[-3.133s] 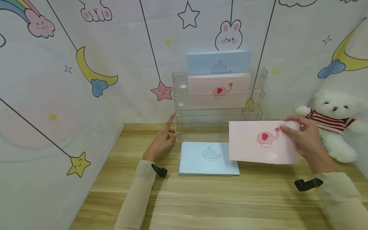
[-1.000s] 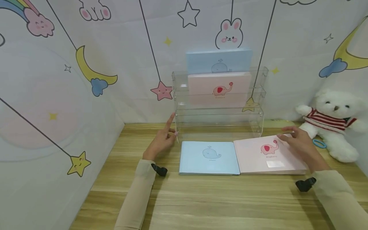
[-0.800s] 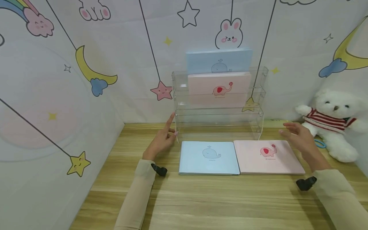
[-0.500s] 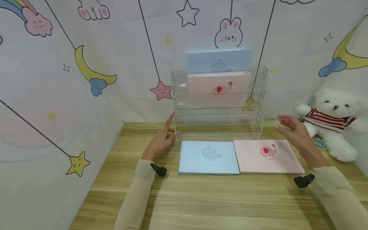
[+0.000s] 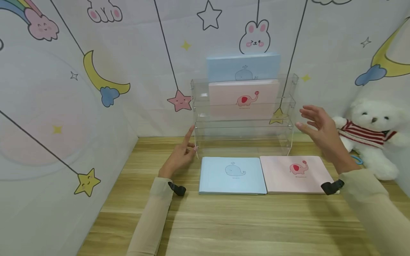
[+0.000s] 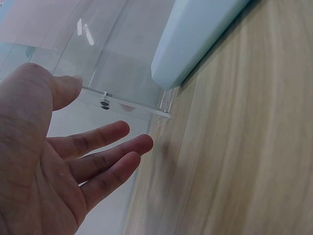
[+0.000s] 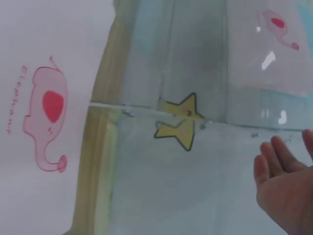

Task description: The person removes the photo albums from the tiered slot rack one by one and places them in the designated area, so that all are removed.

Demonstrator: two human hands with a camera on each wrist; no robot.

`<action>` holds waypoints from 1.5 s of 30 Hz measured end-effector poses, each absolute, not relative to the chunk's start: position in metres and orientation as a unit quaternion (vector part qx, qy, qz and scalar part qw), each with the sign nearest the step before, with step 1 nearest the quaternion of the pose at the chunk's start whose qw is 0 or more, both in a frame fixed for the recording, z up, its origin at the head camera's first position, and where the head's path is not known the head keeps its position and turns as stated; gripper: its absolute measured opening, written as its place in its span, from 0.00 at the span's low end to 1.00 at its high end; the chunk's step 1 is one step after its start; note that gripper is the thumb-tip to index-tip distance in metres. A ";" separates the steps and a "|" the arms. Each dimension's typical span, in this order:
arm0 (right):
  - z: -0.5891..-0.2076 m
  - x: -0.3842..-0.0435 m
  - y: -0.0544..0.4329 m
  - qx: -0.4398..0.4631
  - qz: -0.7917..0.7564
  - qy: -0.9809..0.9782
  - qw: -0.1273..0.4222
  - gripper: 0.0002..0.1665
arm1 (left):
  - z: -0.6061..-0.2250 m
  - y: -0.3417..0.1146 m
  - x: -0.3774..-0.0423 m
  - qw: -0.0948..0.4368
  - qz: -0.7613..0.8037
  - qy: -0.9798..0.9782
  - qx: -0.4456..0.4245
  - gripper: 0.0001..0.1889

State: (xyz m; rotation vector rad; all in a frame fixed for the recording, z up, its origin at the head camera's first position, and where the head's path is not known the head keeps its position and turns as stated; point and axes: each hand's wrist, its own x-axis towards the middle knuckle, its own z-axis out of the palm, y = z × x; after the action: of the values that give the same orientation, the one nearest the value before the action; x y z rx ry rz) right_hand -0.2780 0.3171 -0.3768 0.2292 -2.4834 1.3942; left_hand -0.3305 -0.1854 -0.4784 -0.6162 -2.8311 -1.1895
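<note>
Left hand (image 5: 179,156), fingers loose, grasps nothing; thumb seemingly against left edge of clear acrylic tiered rack (image 5: 205,124), probably steadying it. Right hand (image 5: 323,133) empty, fingers parted, just beside rack's right end. Flat light-blue whale booklet (image 5: 217,181) and flat pink elephant booklet (image 5: 278,179) lie edge to edge, covers up, on wood-grain surface (image 5: 224,220). Upright blue whale booklet (image 5: 221,67), upright pink elephant booklet (image 5: 222,92) stand in upper tiers, clear fronts apparently propping them.
</note>
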 end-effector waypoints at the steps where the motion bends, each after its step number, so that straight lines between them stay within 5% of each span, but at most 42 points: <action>1: -0.373 -0.280 0.314 0.084 0.482 -0.859 0.147 0.40 | -0.478 -0.185 -0.331 0.005 -0.380 -0.904 -0.196 0.47; 26: -0.315 -0.339 0.267 0.113 0.503 -0.844 0.149 0.46 | -0.474 -0.183 -0.330 0.000 -0.379 -0.906 -0.188 0.47; 45: -0.304 -0.356 0.249 0.142 0.528 -0.816 0.185 0.36 | -0.476 -0.185 -0.330 -0.003 -0.380 -0.906 -0.186 0.46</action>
State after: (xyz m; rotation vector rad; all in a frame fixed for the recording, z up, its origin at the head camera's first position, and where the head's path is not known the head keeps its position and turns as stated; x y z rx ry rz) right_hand -0.3558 0.2494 -0.3042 0.3992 -2.3001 1.4889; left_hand -0.3297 -0.1847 -0.4758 -0.5853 -2.8513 -1.1970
